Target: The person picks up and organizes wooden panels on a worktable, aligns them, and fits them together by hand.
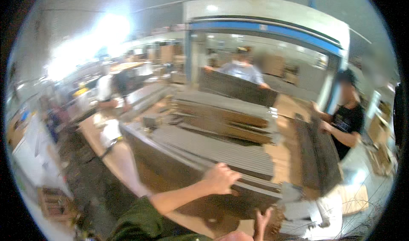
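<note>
A long dark brown board (170, 160) stands tilted on edge in front of me, running from the left toward the lower right. My left hand (220, 178) reaches from a dark green sleeve and curls its fingers over the board's upper edge. Near the board's lower right end is my right hand (262, 222), thumb and fingers apart; whether it touches the board I cannot tell. Just beyond lies a stack of grey-brown slats (213, 149), with another stack of boards (221, 111) behind it.
Across the stacks a person (243, 70) holds a dark panel (238, 87). At right, a person in black (347, 117) holds upright dark boards (315, 151). Another person (111, 92) stands at left, blurred. A large white and blue machine frame (268, 13) rises behind. A wooden crate (55, 205) sits lower left.
</note>
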{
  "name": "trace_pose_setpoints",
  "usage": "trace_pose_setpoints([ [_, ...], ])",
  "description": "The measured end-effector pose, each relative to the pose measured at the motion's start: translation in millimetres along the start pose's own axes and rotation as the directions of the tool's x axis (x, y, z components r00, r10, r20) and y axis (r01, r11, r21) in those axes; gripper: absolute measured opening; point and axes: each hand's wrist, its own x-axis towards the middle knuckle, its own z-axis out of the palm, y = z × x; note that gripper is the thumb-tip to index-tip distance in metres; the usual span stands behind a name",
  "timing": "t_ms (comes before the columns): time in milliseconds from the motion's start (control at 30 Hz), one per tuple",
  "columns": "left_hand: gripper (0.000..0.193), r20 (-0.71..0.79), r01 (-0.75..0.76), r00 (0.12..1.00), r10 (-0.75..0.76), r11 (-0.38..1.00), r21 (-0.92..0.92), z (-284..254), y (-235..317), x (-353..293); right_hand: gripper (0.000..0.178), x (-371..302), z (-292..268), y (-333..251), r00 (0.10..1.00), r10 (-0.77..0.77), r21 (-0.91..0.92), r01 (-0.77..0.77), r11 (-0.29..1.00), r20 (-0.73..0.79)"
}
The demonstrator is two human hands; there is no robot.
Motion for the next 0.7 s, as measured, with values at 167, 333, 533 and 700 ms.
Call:
trace_pose_setpoints([
  [167, 0.053, 0.032, 0.053, 0.998, -0.052, 0.998, -0.024, -25.9, 10.5, -12.1, 0.042, -18.4, 28.5, 6.6, 0.995, 0.034, -0.032, -0.037, 0.999, -0.096],
  [333, 0.05, 0.262, 0.078, 0.964, -0.037, 0.986, -0.15, -63.9, -4.9, -5.5, 0.045, -30.5, 31.8, -74.7, 0.99, -0.099, 0.348, 0.128, 0.929, -0.101],
  [533, 0.05, 0.199, -0.048, 0.976, 0.092, 0.975, -0.217, -75.0, 30.4, 29.7, 0.05, -34.0, 6.2, -133.0, 0.999, -0.035, 0.144, 0.036, 0.989, -0.003],
  [700, 0.052, 0.35, 0.003, 0.936, 0.037, 0.994, -0.113, -27.4, 45.4, 14.8, 0.056, -39.6, 25.9, -78.7, 0.985, -0.116, 0.116, 0.131, 0.985, -0.127],
])
